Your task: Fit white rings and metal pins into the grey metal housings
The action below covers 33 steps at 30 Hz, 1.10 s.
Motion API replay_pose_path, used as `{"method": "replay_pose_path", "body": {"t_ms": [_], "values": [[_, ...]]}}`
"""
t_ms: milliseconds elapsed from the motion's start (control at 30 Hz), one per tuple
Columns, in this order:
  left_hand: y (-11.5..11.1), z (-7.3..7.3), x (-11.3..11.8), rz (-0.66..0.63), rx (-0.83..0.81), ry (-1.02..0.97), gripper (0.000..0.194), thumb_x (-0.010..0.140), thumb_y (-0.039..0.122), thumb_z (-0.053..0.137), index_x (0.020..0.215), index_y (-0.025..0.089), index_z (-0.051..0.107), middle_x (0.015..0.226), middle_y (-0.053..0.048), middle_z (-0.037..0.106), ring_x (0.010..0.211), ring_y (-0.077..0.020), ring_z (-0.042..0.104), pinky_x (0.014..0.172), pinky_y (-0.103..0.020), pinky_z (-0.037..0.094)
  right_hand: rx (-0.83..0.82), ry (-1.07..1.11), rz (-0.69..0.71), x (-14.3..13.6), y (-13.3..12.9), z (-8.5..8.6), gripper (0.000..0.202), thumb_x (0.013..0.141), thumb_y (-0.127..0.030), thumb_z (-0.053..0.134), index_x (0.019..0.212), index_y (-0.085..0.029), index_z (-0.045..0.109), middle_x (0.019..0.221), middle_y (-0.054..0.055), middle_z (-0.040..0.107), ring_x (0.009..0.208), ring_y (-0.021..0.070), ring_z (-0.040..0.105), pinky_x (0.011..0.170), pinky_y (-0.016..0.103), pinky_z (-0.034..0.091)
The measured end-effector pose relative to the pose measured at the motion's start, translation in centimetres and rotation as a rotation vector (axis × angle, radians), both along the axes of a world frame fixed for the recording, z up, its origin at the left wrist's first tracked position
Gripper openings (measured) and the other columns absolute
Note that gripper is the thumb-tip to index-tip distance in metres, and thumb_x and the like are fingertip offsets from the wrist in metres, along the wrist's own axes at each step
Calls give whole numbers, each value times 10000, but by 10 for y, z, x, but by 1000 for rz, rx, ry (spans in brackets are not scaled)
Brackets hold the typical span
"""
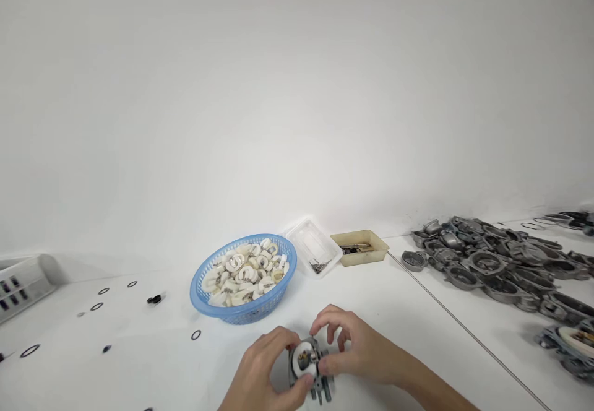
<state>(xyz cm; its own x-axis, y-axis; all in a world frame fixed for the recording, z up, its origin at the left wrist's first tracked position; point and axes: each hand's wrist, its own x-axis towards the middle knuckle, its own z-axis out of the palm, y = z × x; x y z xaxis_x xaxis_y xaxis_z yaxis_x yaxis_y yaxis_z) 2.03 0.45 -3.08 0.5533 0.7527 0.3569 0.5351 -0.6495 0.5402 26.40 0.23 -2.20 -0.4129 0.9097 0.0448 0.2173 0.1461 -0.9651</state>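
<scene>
A grey metal carburetor body (317, 390) with a white ring-shaped float (299, 371) on its upturned side rests low on the white table. Brass parts show in the float's middle. My left hand (266, 371) grips the carburetor from the left, thumb at its near edge and fingers on its far-left rim. From the right, my right hand (355, 346) closes on it. Its thumb presses beside the float, the index fingertip reaches the far edge, and the other fingers curl in the air.
A blue basket (197, 296) full of white floats stands behind the hands. Beside it are a clear tray (310, 244) with small pins and a yellowish tray (366, 259). Grey metal bowls (487, 262) pile up at right, past a thin rod (464, 327). Black rings (196, 335) lie leftward.
</scene>
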Motion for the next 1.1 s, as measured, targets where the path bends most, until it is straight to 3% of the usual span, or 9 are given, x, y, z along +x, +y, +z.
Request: {"method": "replay_pose_path", "body": {"t_ms": [233,700,1100], "values": [[3,-1,-1,25,34,11,154,860,296,683,998,249,633,902,10,680,825,-183,661,775,-262,518,61,44,-32,-7,-3,2,273,656,-254,851,923,-240,796,1086,25,628,919,185,531,815,291,414],[-1,3,0,46,-74,26,156,870,317,694,947,245,579,891,22,636,838,-178,621,791,-264,481,93,-8,-1,-4,-1,-1,291,739,-297,819,1029,-270,798,1115,32,659,932,197,559,842,315,429],[-3,2,-1,41,-36,13,130,925,363,642,962,255,579,887,22,637,824,-182,621,774,-270,470,134,-42,-20,-5,-6,0,281,751,-298,814,1030,-273,794,1089,31,664,912,193,553,842,319,437]]}}
